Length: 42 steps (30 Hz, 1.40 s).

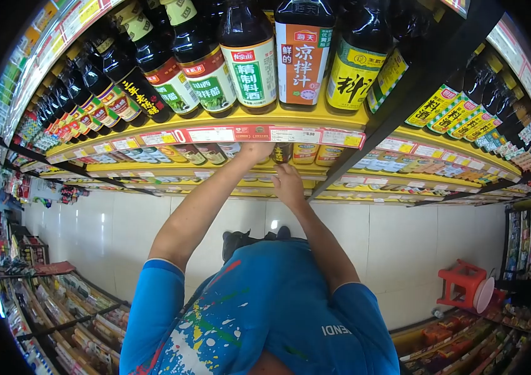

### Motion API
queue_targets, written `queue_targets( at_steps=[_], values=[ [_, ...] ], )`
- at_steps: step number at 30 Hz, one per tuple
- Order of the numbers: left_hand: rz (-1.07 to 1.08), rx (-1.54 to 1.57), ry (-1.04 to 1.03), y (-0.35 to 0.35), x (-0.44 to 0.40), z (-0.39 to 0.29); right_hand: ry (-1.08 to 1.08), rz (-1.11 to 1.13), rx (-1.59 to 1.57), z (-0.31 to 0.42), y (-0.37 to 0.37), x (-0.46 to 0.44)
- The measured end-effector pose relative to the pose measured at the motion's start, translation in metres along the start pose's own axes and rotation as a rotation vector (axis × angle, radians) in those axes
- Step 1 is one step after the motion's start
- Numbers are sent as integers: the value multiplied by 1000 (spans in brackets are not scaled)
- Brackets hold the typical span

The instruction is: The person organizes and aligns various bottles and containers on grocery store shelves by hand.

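Note:
Under the upper shelf's price strip, my left hand [257,150] reaches into the lower shelf, its fingers hidden behind the strip. My right hand [288,185] is just below and to the right, fingers curled against the lower end of a dark bottle [282,154] with yellow writing on its label. The top of that bottle is hidden by the strip. Beside it on the same shelf stand bottles with red and yellow labels [305,154]. Whether my left hand also touches the dark bottle cannot be seen.
Above my hands, the yellow upper shelf [206,127] carries a row of dark sauce bottles, including one with an orange label [303,65]. A black shelf post [397,87] stands to the right. Behind me are a red stool [463,284] and more stocked racks [69,312].

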State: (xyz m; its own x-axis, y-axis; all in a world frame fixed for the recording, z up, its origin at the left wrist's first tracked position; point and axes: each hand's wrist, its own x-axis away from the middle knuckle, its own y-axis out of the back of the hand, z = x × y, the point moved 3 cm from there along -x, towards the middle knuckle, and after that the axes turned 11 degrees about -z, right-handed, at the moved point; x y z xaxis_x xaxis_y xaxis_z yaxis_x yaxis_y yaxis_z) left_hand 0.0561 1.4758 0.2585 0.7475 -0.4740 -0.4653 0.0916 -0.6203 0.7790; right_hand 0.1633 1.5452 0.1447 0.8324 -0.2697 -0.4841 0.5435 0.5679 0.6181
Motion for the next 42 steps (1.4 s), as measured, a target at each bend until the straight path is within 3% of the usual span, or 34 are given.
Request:
queue_targets(
  at_steps=[11,13,17,19,23,26,29,37,42],
  values=[
    [-20,3,-17,7,0,-6,-7,14,-21,-3,-2,1],
    [-8,-19,-99,7,1,-8,-5,17,-18,-2,-1,0],
    [37,43,-10,17,8,-20,27,-39,-80,-3,7,-3],
    [-72,486,200,28,15,-28,40,-69,-90,-4,16,-4],
    [-73,470,280,25,50,-24,-16,-119,32,-17,33,1],
    [-230,483,257,23,72,-20,3,-203,98,-29,39,6],
    [-181,445,346,4,89,1,24,-256,150,-26,52,6],
    [17,187,158,-27,100,36,-24,-242,239,-41,49,1],
    [29,107,161,-41,103,46,-43,-204,275,-37,51,-1]
  ],
)
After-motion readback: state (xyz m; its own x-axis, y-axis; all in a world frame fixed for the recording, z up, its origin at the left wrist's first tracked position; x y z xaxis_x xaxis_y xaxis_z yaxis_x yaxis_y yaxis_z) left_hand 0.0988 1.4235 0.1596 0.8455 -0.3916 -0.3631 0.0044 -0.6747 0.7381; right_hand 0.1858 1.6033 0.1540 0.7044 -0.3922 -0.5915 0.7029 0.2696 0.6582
